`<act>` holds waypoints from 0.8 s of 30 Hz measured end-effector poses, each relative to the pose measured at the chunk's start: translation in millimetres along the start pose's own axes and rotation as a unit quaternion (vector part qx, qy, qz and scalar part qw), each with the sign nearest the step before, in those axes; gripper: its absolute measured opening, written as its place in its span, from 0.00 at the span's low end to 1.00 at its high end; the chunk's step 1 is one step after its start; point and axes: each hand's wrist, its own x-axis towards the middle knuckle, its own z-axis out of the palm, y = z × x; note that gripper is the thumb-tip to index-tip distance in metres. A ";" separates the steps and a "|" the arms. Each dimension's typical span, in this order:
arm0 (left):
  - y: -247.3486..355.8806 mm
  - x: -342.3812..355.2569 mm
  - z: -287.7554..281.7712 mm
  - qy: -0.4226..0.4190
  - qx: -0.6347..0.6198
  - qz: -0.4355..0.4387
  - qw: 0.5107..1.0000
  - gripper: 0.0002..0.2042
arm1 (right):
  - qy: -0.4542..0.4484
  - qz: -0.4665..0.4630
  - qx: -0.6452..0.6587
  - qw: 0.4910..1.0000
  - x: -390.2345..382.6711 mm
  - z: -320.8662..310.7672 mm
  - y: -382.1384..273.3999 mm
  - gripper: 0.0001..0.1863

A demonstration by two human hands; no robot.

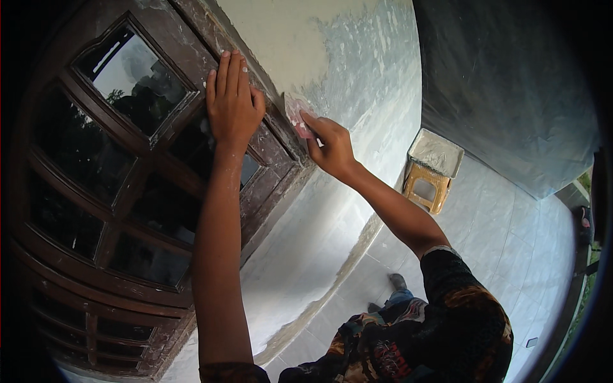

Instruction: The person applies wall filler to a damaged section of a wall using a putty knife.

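My left hand (pixel 233 108) lies with straightened fingers on the brown wooden window frame (pixel 271 179), beside the glass panes. My right hand (pixel 332 147) grips a pinkish scraper (pixel 297 112) spotted with white, held against the wall (pixel 357 76) right along the frame's outer edge. The wall is cream near the upper frame and patchy grey-white farther right.
A tray (pixel 436 140) with pale paste rests on a yellow stool (pixel 437 198) at the wall's base. A dark sheet-like surface (pixel 498 76) stands at upper right. Pale floor tiles (pixel 511 242) run below, around my feet (pixel 397 281).
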 end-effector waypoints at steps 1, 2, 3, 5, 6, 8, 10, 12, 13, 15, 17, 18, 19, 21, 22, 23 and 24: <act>1.0 2.1 -0.3 0.004 -0.002 0.001 1.000 0.22 | -0.014 -0.006 0.017 1.000 -2.9 -6.3 -9.2 0.30; 2.4 4.1 -0.8 0.003 -0.005 0.001 1.000 0.22 | 0.003 0.016 0.020 1.000 4.7 -10.8 -10.0 0.29; 2.4 6.1 -1.7 0.003 -0.001 0.002 1.000 0.22 | 0.037 0.043 0.022 0.998 22.3 -13.7 -3.8 0.27; 5.8 6.2 -3.1 -0.001 0.000 0.003 1.000 0.22 | 0.111 0.064 0.002 0.992 62.5 -23.8 13.9 0.25; 7.3 7.7 -1.5 0.000 0.001 0.003 1.000 0.22 | 0.125 0.064 -0.021 0.990 74.8 -25.0 28.1 0.24; 10.3 10.3 2.0 0.004 0.000 0.004 1.000 0.22 | 0.130 0.058 -0.073 0.987 86.6 -23.7 54.1 0.25; 9.5 7.0 3.2 0.003 -0.006 0.001 1.000 0.22 | 0.087 0.075 -0.075 0.991 61.1 -10.3 54.6 0.26; 1.3 2.1 0.4 -0.002 0.006 0.002 1.000 0.22 | 0.031 0.074 -0.035 0.996 22.3 8.9 27.1 0.27; -1.3 0.2 -0.6 -0.005 0.014 0.002 1.000 0.22 | 0.020 0.056 0.001 0.998 0.0 13.2 8.5 0.28; 1.6 1.7 0.9 -0.002 0.013 0.001 1.000 0.22 | -0.019 0.035 0.038 0.998 -18.2 2.1 -15.5 0.29; 4.2 4.6 0.9 0.000 0.011 0.003 1.000 0.22 | 0.026 0.043 0.032 0.998 10.0 -12.6 -17.0 0.28; 3.7 5.8 -1.2 -0.006 0.028 0.003 1.000 0.22 | 0.070 0.061 0.031 0.995 30.5 -16.1 -9.7 0.27; 6.2 7.1 -0.3 -0.011 0.042 0.003 0.999 0.22 | 0.114 0.077 0.027 0.990 49.1 -20.0 4.6 0.27; 6.3 7.0 -0.2 -0.011 0.041 0.002 0.999 0.22 | 0.127 0.089 -0.055 0.986 74.0 -22.3 35.8 0.26; 7.9 8.6 0.1 -0.009 0.036 0.002 0.999 0.22 | 0.118 0.094 -0.091 0.984 76.2 -20.3 51.8 0.27; 8.4 9.5 1.1 -0.007 0.035 0.003 0.999 0.22 | 0.120 0.093 -0.093 0.984 67.7 -15.5 56.7 0.27; 9.6 11.5 2.2 -0.001 0.021 0.002 1.000 0.22 | 0.101 0.072 -0.112 0.986 57.2 -9.9 59.8 0.28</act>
